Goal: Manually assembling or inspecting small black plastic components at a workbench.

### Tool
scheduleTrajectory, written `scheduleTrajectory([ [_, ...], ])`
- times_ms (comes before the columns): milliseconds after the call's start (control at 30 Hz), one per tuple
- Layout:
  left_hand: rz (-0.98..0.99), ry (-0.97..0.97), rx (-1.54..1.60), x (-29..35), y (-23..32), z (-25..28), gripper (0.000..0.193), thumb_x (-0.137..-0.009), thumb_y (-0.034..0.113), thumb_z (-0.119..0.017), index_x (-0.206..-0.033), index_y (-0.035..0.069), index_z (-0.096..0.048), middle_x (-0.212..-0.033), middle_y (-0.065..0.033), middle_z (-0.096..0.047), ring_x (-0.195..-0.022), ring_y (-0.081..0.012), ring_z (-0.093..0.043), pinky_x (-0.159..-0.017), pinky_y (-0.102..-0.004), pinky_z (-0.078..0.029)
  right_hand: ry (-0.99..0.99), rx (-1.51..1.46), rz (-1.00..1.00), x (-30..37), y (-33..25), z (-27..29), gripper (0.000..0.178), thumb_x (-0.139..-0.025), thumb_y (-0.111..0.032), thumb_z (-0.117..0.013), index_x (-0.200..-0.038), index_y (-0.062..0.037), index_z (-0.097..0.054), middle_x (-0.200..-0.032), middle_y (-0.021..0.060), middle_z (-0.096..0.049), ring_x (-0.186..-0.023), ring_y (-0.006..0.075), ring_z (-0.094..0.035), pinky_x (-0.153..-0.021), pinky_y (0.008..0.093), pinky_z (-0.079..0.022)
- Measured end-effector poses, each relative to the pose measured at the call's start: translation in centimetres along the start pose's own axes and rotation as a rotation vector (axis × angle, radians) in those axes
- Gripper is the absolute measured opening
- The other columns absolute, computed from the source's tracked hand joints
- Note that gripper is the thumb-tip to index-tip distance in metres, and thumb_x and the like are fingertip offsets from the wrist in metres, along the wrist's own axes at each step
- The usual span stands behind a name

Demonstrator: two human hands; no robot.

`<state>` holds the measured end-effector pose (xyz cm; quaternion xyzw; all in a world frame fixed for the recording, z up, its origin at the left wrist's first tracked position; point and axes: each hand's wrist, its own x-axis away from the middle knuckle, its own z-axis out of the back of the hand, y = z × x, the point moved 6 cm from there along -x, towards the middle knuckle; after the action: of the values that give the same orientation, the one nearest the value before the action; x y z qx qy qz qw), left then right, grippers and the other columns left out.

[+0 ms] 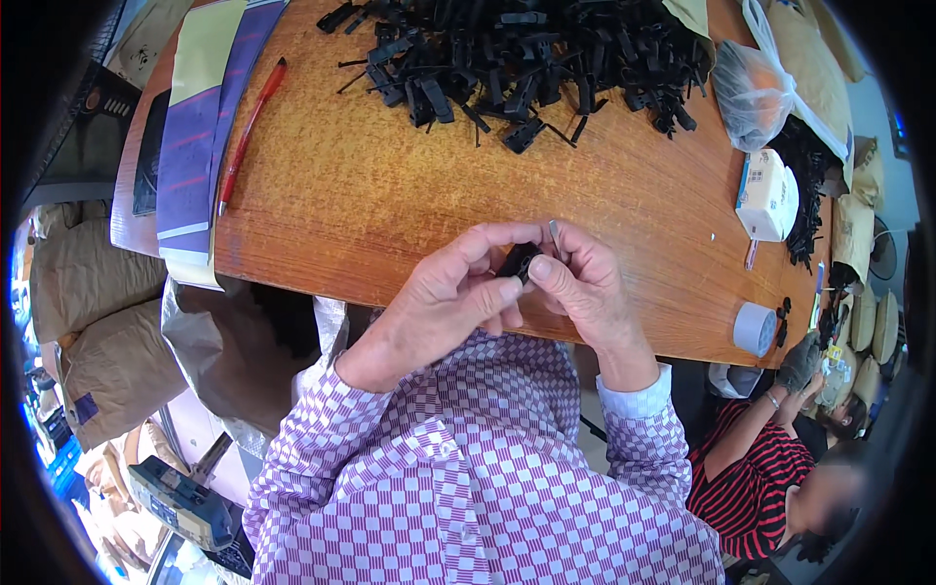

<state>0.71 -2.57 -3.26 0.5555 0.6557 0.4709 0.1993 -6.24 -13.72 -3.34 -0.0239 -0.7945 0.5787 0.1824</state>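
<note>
Close to the table's near edge, my left hand (450,285) pinches a small black plastic part (518,260) between thumb and fingers. Facing it, my right hand (588,285) is closed around a thin, shiny metal blade (555,232), whose tip sticks up past the forefinger. The right thumb presses at the side of the black part. My fingers cover most of the part and the rest of the blade. A big heap of similar black plastic parts (526,73) lies on the table beyond my hands.
On the wooden table (370,185) are a red pen (252,136), purple and yellow sheets (190,146), a tissue pack (765,195), a tape roll (754,329) and a tied plastic bag (753,93). An open sack (210,341) stands at left. A person in stripes (756,478) works at right.
</note>
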Motion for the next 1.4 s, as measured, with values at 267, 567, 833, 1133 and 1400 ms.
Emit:
scheduleTrajectory([
  [267,-0.191,0.066,-0.467,-0.4,0.8,-1.6,0.046,-0.086,-0.003,-0.057,-0.129,0.005,-0.044,-0.105,-0.0149,-0.061,-0.087,-0.0213,-0.066,-0.073,-0.0291,-0.054,0.054,0.071,0.071,0.9,-0.1,0.9,0.025,-0.091,-0.017,-0.061,-0.108,0.0001,-0.057,-0.085,-0.0041,-0.055,-0.075,0.0031,-0.049,-0.068,0.0164,-0.042],
  [567,-0.371,0.233,-0.762,-1.5,1.4,-2.8,0.040,-0.088,-0.002,-0.053,-0.127,0.003,-0.045,-0.108,-0.0202,-0.061,-0.097,-0.0343,-0.064,-0.079,-0.0363,-0.053,0.156,-0.016,-0.027,2.5,-0.2,1.0,0.032,-0.099,-0.023,-0.047,-0.121,-0.0001,-0.048,-0.077,-0.0021,-0.051,-0.060,0.0031,-0.044,-0.051,0.0173,-0.036],
  [833,-0.382,0.215,-0.793,-2.2,1.4,-3.8,0.038,-0.091,-0.001,-0.049,-0.129,0.003,-0.047,-0.109,-0.0162,-0.061,-0.100,-0.0225,-0.063,-0.082,-0.0294,-0.050,0.131,-0.191,-0.007,2.7,0.7,0.7,0.033,-0.100,-0.021,-0.041,-0.127,-0.0013,-0.042,-0.070,-0.0045,-0.043,-0.050,0.0021,-0.037,-0.043,0.0161,-0.028],
  [1133,-0.495,0.260,-0.840,-2.1,1.8,-3.9,0.037,-0.087,-0.004,-0.053,-0.123,0.004,-0.053,-0.108,-0.0194,-0.062,-0.096,-0.0332,-0.064,-0.077,-0.0347,-0.054,0.185,-0.212,-0.031,2.7,1.2,0.6,0.041,-0.099,-0.027,-0.046,-0.135,-0.0080,-0.042,-0.060,-0.0077,-0.042,-0.048,0.0007,-0.034,-0.042,0.0171,-0.025],
  [1400,-0.552,0.307,-0.907,-1.7,1.7,-1.5,0.039,-0.085,-0.006,-0.053,-0.123,0.004,-0.052,-0.102,-0.0185,-0.062,-0.087,-0.0287,-0.066,-0.072,-0.0334,-0.055,0.034,0.127,-0.097,-0.2,0.9,1.1,0.028,-0.097,-0.023,-0.049,-0.119,-0.0058,-0.051,-0.068,-0.0055,-0.048,-0.053,0.0034,-0.041,-0.047,0.0186,-0.033],
])
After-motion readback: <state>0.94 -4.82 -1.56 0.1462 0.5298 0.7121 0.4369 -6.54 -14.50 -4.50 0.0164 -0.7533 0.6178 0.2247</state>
